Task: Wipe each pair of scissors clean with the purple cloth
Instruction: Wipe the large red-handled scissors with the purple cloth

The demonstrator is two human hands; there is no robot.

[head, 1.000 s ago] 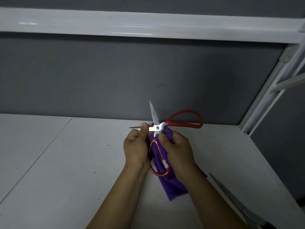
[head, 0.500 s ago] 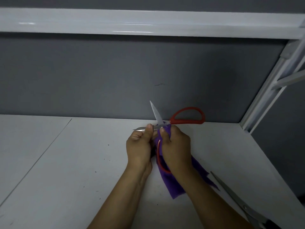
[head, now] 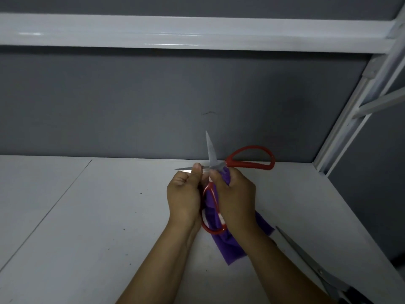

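Above the white bench (head: pixel 109 216), near the back wall: red-handled scissors (head: pixel 252 164), blades spread wide, one pointing up, one pointing left.
Left hand (head: pixel 184 194): thumb and curled fingers pinch the leftward blade.
Right hand (head: pixel 235 196): grips the purple cloth (head: pixel 228 244), bunched at the pivot; the cloth's tail trails below the hand.
Second pair: grey scissors (head: pixel 306 257), lying by the bench's right edge, not yet taken up.
Risks: bare fingers sit on an open blade, so a slipping cloth or closing handles could nick skin. The lower handle loop seems, in this dim view, to catch the cloth. The right forearm could knock the grey pair off.
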